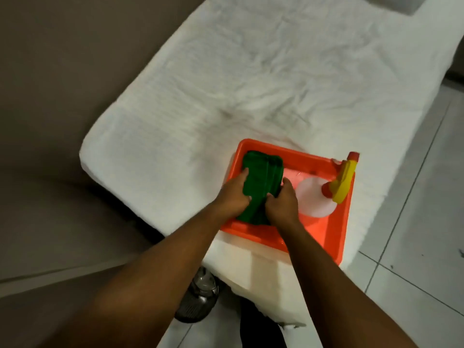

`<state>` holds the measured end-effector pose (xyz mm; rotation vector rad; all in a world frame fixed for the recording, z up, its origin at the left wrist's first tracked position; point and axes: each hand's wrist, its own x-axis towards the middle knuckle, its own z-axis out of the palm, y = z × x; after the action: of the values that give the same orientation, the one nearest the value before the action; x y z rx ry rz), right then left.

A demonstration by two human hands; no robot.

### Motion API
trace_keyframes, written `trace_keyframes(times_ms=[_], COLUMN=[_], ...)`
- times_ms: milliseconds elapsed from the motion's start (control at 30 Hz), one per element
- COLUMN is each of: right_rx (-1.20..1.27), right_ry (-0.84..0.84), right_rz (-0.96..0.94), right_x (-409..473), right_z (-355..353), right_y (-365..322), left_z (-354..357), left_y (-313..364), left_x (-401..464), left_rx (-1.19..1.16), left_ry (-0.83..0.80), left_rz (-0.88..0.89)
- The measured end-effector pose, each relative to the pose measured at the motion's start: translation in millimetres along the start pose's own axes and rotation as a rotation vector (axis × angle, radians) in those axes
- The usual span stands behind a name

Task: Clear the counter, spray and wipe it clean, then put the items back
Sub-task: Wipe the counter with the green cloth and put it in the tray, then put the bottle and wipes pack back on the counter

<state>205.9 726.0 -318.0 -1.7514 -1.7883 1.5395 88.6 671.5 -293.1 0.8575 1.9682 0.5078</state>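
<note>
An orange tray (334, 237) sits on the near end of a white padded surface (251, 84). Inside its left half lies a folded green cloth (261, 172). My left hand (232, 194) presses on the cloth's left edge with fingers curled over it. My right hand (281, 202) grips the cloth's right edge. A white spray bottle (315, 199) with a yellow trigger and red nozzle (345, 179) lies on its side in the tray's right half, just right of my right hand.
The white surface stretches away to the far right, wrinkled and bare. A brown wall (62, 71) runs along the left. White floor tiles (414, 197) lie to the right. A dark shoe (198, 297) shows below the tray's near edge.
</note>
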Motion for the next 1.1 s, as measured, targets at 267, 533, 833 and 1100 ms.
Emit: trace_keyframes(times_ms=[267, 533, 833, 1100], right_rx=[-0.359, -0.282, -0.159, -0.256], right_ry=[-0.067, -0.06, -0.231, -0.578], right_rz=[-0.018, -0.195, -0.7, -1.017], right_x=[-26.6, -130.4, -369.0, -575.4], right_z=[2.5, -14.9, 61.0, 189.5], right_y=[-10.5, -93.2, -223.6, -234.2], left_z=[-8.6, -107.4, -215.4, -211.6], left_y=[-2.6, -4.4, -72.7, -249.8], left_x=[-44.7, -190.9, -472.4, -702.8], left_rx=[-0.007, -0.115, 0.083, -0.375], left_ry=[-0.044, 0.171, 0.658, 1.091], left_rz=[-0.125, -0.077, 0.081, -0.25])
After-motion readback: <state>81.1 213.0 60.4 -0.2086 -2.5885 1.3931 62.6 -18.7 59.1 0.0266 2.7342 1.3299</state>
